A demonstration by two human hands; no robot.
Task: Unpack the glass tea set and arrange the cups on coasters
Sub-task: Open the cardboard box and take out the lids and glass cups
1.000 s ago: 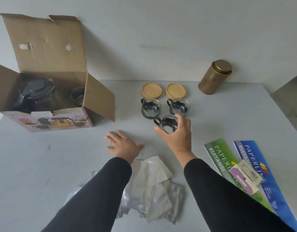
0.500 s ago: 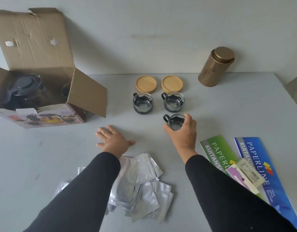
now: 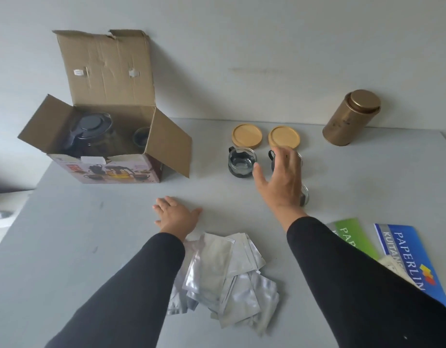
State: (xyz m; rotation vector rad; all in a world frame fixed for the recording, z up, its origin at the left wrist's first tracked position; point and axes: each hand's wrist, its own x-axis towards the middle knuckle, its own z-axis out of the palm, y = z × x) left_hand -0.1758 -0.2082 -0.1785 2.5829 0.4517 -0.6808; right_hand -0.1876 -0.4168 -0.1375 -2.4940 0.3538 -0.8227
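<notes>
Behind the spread right hand [image 3: 282, 182]: two cups, largely hidden
Left cup [image 3: 242, 165]: just before the coasters [image 3: 247, 135]
Table [image 3: 96, 222]: open between box [image 3: 109, 136] and cups
Right fingers [image 3: 283, 156]: splayed, empty
Left hand [image 3: 175, 216]: flat on table

Box [image 3: 109, 71] – creased brown corrugated cardboard, glossy printed front. Coasters [image 3: 247, 135] matt pale wood. Cups [image 3: 242, 163] clear glass in dark holders. Tin [image 3: 350, 119] brushed gold metal. Sachets [image 3: 224, 275] – shiny silver foil. Table [image 3: 91, 234] matt grey, smooth.
</notes>
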